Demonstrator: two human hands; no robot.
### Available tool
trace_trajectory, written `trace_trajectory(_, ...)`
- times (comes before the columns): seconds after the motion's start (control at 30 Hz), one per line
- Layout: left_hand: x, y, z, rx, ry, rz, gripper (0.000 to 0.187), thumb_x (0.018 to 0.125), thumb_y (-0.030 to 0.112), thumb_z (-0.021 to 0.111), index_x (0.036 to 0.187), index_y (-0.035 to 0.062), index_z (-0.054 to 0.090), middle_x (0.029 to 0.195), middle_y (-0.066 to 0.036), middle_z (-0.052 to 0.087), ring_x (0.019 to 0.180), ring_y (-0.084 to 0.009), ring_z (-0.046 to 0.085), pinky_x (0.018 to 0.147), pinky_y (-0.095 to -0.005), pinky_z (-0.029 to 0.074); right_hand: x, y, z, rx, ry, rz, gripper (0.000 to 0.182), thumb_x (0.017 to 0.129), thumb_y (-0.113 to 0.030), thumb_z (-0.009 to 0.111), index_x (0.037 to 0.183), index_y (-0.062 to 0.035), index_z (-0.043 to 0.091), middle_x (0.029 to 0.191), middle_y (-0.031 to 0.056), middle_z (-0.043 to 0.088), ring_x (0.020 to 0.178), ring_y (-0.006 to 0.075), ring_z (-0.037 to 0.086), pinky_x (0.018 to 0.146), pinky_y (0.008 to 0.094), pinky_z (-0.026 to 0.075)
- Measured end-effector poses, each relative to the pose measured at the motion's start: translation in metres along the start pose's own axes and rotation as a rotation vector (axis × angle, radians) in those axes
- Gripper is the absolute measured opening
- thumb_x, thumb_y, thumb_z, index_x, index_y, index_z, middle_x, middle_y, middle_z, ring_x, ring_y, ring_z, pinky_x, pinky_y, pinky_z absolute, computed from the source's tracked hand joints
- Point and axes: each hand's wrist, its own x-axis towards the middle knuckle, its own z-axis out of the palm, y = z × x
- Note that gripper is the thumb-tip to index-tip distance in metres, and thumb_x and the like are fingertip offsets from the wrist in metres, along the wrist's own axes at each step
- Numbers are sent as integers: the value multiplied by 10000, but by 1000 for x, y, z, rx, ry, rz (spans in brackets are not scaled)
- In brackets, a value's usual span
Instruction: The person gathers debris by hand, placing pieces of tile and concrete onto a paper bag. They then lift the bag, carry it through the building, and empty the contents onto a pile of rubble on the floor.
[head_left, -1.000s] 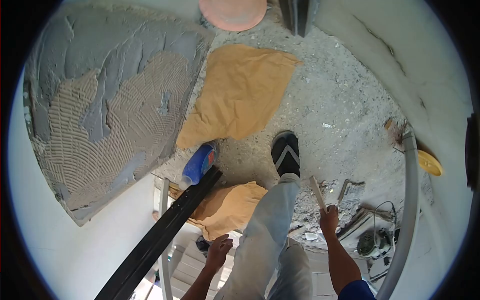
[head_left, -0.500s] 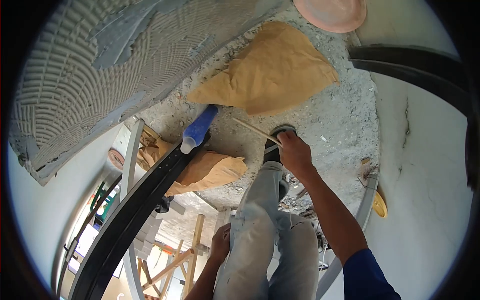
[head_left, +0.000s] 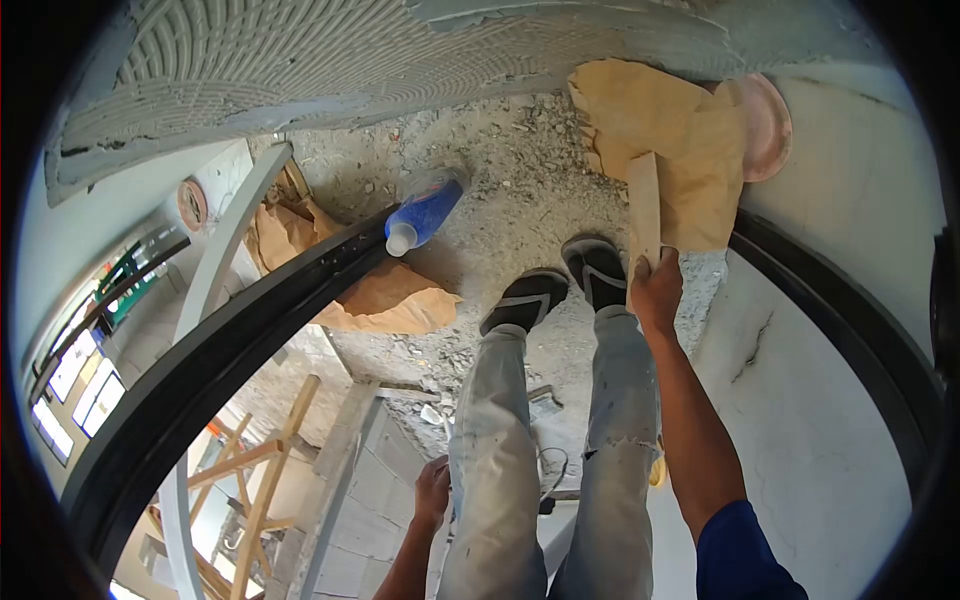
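My right hand (head_left: 657,290) is closed round the near end of a flat wooden strip (head_left: 645,205). The strip points away from me and overlaps a crumpled sheet of brown paper (head_left: 695,130) on the rubble-strewn floor. Beside my left thigh, my left hand (head_left: 432,492) hangs with its fingers curled; I cannot tell what is in it. My feet, in dark sandals (head_left: 527,298), stand apart on the floor between the hands. A plastic bottle with a blue label and white cap (head_left: 425,212) lies to the left, by a black metal frame (head_left: 250,365).
Grey wall adhesive with combed ridges (head_left: 330,60) covers the wall ahead. A pink round basin (head_left: 768,130) stands beyond the paper. More brown paper (head_left: 400,297) lies by the left frame. At lower left are wooden props (head_left: 275,485); a black frame bar (head_left: 830,320) curves along the right.
My view has turned and shifted. The large brown paper now lies to the right, near the basin, with the wooden strip over it. My feet are now side by side, both visible.
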Motion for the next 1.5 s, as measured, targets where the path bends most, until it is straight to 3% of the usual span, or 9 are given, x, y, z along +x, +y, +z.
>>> trace_trajectory(0.27, 1, -69, 111, -311, 51, -95, 329, 942, 126, 612, 1220, -51, 618, 1057, -119, 707, 919, -180, 650, 839, -317, 511, 2, 30, -33, -257, -290, -309, 273, 909, -119, 645, 1120, 8, 526, 1096, 251, 615, 1054, 445, 606, 863, 504, 483)
trace_trajectory(0.33, 22, -94, 134, -458, 133, 246, 322, 935, 142, 637, 1200, -42, 637, 1061, -137, 708, 939, -215, 659, 865, -339, 511, 1, 31, -33, -325, -390, -408, 288, 908, -133, 654, 1127, -1, 521, 1107, 236, 612, 1046, 440, 605, 854, 506, 485)
trace_trajectory(0.37, 24, -62, 132, -87, 207, 119, 318, 933, 174, 661, 1171, -37, 662, 1083, -155, 707, 941, -237, 659, 874, -356, 510, 2, 29, -32, -361, -434, -456, 295, 908, -140, 658, 1131, -6, 519, 1112, 228, 610, 1042, 438, 605, 849, 507, 487)
trace_trajectory(0.57, 140, -19, 158, -230, 372, 280, 492, 908, 237, 718, 1275, -66, 591, 1237, -225, 630, 1081, -324, 642, 928, -399, 509, -4, -11, 17, -464, -638, -699, 288, 900, -188, 683, 1105, -33, 553, 1084, 198, 629, 998, 426, 612, 829, 504, 490)
trace_trajectory(0.8, 217, 82, 142, -816, 188, 412, 551, 920, 280, 704, 1334, -50, 551, 1311, -241, 593, 1136, -325, 627, 976, -395, 490, -23, -65, 87, -615, -685, -942, 292, 901, -217, 683, 1109, -35, 589, 1068, 207, 646, 1010, 423, 616, 848, 504, 487)
trace_trajectory(1.0, 218, 34, 161, -736, 113, 481, 516, 933, 264, 693, 1334, -32, 562, 1293, -199, 626, 1116, -269, 634, 946, -362, 505, 14, -94, 138, -938, -634, -1073, 307, 884, -216, 693, 1098, -9, 617, 1108, 230, 634, 1065, 430, 601, 876, 512, 487)
trace_trajectory(1.1, 246, -29, 185, -797, 156, 328, 483, 924, 259, 697, 1295, -31, 589, 1242, -197, 653, 1113, -280, 646, 961, -368, 500, 66, -71, 156, -956, -507, -1469, 336, 873, -208, 695, 1097, 25, 607, 1105, 257, 613, 1047, 439, 596, 872, 511, 490)
trace_trajectory(1.33, 302, -121, 215, -991, 525, 34, 339, 942, 173, 667, 1201, -43, 633, 1085, -179, 706, 962, -246, 689, 848, -348, 541, 41, -74, 151, -866, -447, -1480, 302, 846, -222, 755, 911, 15, 579, 850, 218, 608, 797, 438, 588, 712, 487, 468)
trace_trajectory(1.5, 321, -72, 216, -1099, 575, 233, 301, 934, 185, 687, 1165, -4, 657, 1011, -111, 692, 835, -179, 650, 770, -301, 527, 14, -58, 130, -797, -660, -1414, 291, 819, -168, 800, 891, -8, 568, 826, 166, 599, 738, 351, 602, 664, 421, 480)
